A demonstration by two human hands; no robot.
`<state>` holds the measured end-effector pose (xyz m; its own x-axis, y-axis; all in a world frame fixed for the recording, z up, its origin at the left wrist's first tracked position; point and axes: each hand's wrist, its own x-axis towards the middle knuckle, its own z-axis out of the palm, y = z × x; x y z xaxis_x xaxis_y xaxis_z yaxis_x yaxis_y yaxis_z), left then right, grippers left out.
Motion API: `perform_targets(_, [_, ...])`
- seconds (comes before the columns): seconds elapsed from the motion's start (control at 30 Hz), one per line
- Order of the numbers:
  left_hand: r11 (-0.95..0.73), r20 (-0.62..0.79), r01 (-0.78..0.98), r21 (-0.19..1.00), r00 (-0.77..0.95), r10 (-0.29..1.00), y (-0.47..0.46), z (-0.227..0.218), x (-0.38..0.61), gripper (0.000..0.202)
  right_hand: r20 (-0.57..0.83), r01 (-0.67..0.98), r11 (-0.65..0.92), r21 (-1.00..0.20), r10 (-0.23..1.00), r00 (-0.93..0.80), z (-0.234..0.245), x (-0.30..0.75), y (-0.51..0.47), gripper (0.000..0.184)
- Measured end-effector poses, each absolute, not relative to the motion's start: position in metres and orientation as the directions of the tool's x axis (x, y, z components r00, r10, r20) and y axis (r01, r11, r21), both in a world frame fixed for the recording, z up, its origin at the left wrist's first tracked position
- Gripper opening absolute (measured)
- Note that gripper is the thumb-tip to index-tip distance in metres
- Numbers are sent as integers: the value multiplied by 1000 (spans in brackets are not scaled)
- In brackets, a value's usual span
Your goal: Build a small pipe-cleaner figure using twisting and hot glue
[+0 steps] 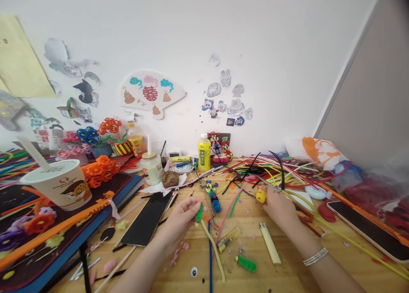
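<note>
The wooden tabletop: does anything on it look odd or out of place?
Yes: a single googly eye lies loose on the tabletop, near the bottom of the view, left of the blue strip. It looks odd because it seems attached to nothing, with pink scraps scattered nearby.

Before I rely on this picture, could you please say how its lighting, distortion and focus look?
In the head view, soft, fairly even light falls on the wall, without strong glare; in the head view, the cup at left looks tilted and stretched; in the head view, the reddish heap at far right is blurred, the left hand clearer.
</note>
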<state>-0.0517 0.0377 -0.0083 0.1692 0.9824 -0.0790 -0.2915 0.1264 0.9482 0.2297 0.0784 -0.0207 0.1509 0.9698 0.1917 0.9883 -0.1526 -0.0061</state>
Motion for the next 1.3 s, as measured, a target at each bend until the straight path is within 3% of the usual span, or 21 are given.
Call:
perform_targets(0.1, [136, -95, -292, 947, 148, 984, 39, -8, -52, 29, 261, 986, -152, -64, 951, 164, -9, 233, 77, 35])
perform_targets(0.2, [149, -117, -298, 943, 123, 986, 40, -11, -53, 30, 367, 964, -108, -244, 910, 195, 3, 232, 69, 38])
perform_targets(0.3, [174, -137, -356, 918, 126, 982, 39, -15, -52, 29, 425, 900, 23, -436, 887, 183, 6, 223, 58, 39])
perform_targets(0.37, [210, -174, -401, 891, 124, 977, 38, -17, -51, 30, 476, 870, 124, -478, 869, 138, 4, 214, 51, 39])
perform_targets(0.5, [247, -221, -462, 852, 111, 969, 33, -15, -46, 30, 559, 934, 215, -286, 829, -19, -6, 201, 49, 39])
perform_targets(0.63, [217, -181, -483, 848, 121, 976, 29, -10, -42, 25, 437, 988, 132, -84, 896, -83, -19, 208, 59, 46])
perform_targets(0.77, [174, -133, -499, 849, 117, 984, 25, -8, -40, 20, 315, 993, 87, -85, 948, -56, -37, 221, 71, 43])
perform_targets(0.9, [171, -135, -501, 849, 107, 985, 20, -2, -37, 19, 298, 953, 173, -250, 950, -94, -36, 219, 68, 52])
perform_targets(1.0, [156, -128, -486, 860, 89, 988, 15, 4, -33, 20, 400, 861, 309, -404, 906, -138, -14, 201, 49, 46])
perform_targets(1.1, [123, -97, -454, 882, 80, 992, 11, 7, -29, 19, 421, 524, 536, -662, 844, -331, 6, 174, 22, 28])
perform_targets(1.17, [94, -68, -421, 902, 76, 995, 9, 8, -28, 18, 360, 315, 476, -821, 860, -362, 11, 159, 7, 23])
perform_targets(1.3, [33, -17, -346, 938, 51, 999, 6, 10, -27, 16, 260, 90, 303, -949, 910, -322, 0, 141, -5, 20])
